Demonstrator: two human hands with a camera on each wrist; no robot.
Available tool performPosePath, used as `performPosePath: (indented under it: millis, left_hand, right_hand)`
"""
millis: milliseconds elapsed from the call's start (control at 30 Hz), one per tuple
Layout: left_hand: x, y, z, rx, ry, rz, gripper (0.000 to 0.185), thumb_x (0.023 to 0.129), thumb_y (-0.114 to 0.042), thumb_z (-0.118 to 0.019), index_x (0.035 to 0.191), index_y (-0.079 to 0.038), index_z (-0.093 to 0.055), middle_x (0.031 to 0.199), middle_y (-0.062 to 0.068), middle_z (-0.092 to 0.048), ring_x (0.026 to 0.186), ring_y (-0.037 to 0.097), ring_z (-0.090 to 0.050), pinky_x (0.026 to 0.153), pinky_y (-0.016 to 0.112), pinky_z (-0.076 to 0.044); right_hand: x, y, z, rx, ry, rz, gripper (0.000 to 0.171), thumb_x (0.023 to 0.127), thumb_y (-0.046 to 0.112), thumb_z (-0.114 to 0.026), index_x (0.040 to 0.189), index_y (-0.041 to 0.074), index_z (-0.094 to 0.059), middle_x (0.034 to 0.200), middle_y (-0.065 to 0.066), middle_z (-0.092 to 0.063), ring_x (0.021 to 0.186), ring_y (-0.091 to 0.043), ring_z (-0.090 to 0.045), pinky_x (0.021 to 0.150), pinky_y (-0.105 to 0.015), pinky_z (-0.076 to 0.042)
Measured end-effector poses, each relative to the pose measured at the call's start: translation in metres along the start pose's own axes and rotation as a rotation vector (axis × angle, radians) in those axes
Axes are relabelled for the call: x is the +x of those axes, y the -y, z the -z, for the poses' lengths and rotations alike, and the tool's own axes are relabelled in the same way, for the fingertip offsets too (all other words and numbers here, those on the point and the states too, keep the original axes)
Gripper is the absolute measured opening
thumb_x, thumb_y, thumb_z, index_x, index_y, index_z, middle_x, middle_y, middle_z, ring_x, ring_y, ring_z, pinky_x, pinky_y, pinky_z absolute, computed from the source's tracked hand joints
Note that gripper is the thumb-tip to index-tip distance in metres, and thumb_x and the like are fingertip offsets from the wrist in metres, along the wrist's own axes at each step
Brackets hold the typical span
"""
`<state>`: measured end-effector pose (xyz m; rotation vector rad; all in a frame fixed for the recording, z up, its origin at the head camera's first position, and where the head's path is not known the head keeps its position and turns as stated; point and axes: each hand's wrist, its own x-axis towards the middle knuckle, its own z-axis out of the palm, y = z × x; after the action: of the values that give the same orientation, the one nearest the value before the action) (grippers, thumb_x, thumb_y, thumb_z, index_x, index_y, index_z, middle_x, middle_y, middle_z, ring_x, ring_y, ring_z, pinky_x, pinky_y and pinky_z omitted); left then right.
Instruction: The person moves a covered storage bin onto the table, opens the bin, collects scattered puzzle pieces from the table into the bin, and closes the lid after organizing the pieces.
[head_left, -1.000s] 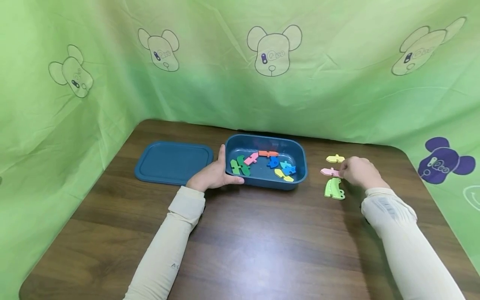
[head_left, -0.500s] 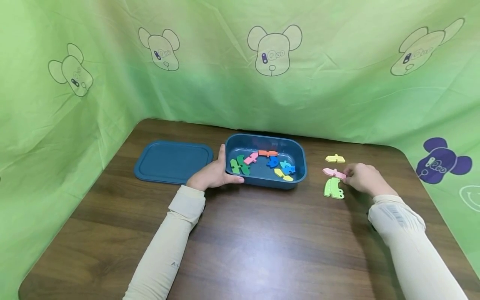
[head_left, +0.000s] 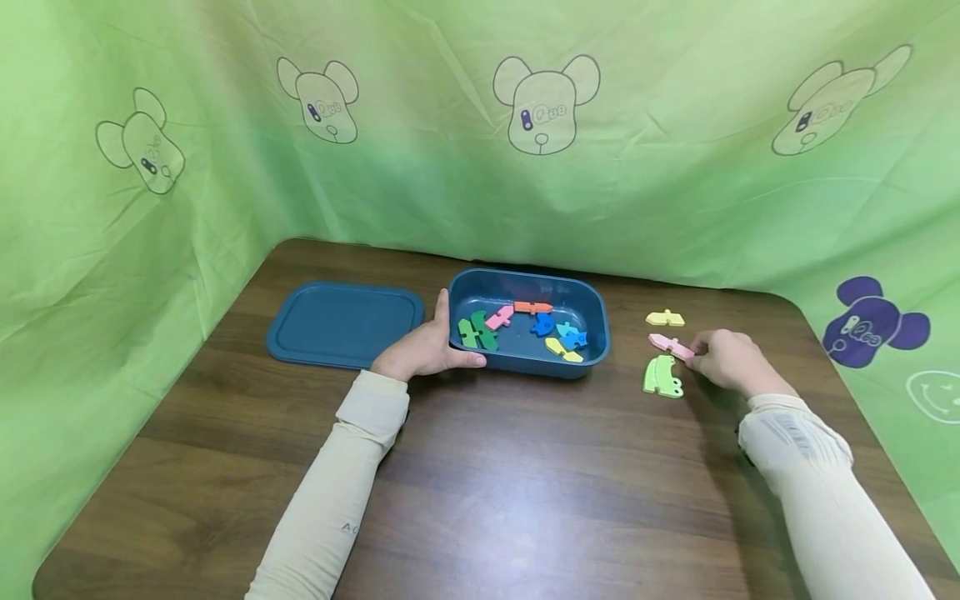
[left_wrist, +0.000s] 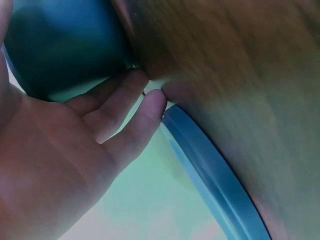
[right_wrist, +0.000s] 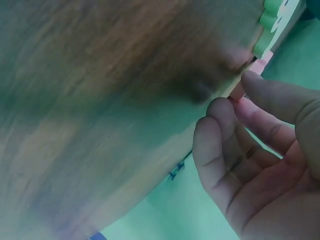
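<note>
Head: spread left hand (head_left: pixel 426 343) touches box (head_left: pixel 532 364) near lid (head_left: pixel 345 323), right hand (head_left: pixel 731 361) pinches pink piece (head_left: pixel 670 345).

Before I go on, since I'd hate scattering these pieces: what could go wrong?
The pink piece, pinched by one end in the right hand, could slip or twist. Swinging, it might nudge the light-green piece close beside it. A push from the left hand against the blue box could jostle the pieces inside.

Green printed curtain (head_left: pixel 420 183), brown wood-grain table (head_left: pixel 540 450)
</note>
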<state>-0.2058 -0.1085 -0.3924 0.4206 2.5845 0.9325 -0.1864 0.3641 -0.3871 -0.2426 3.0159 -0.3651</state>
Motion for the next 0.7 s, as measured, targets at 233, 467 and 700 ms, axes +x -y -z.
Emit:
performPosePath:
  millis: [233,467,700]
  left_hand:
    - [0.001,0.001,0.000,-0.014,0.010,0.003,0.136,0.082,-0.063,-0.076,0.157,-0.010,0.025,0.147,0.030,-0.045,0.115,0.032,-0.060,0.091,0.042,-0.050]
    - [0.002,0.003,0.000,-0.013,0.009,0.003,0.132,0.084,-0.067,-0.070,0.157,-0.011,0.025,0.148,0.029,-0.045,0.123,0.033,-0.057,0.097,0.043,-0.048]
    - [0.001,0.003,0.000,-0.034,0.011,0.000,0.130,0.085,-0.066,-0.070,0.157,-0.012,0.025,0.148,0.029,-0.044,0.123,0.033,-0.056,0.097,0.044,-0.047]
  right_hand:
    - [-0.002,0.001,0.002,0.044,-0.074,-0.011,0.016,0.091,0.010,-0.069,0.094,-0.006,-0.068,0.077,-0.010,-0.066,0.075,-0.034,-0.059,0.068,-0.052,-0.043]
    - [0.001,0.015,0.007,0.070,-0.140,0.023,0.018,0.090,0.009,-0.069,0.096,-0.008,-0.067,0.077,-0.010,-0.067,0.071,-0.030,-0.058,0.068,-0.048,-0.043]
    - [0.005,0.037,0.014,0.095,-0.185,0.052,0.012,0.090,0.005,-0.066,0.097,-0.005,-0.069,0.082,-0.013,-0.071,0.073,-0.029,-0.060,0.070,-0.047,-0.043]
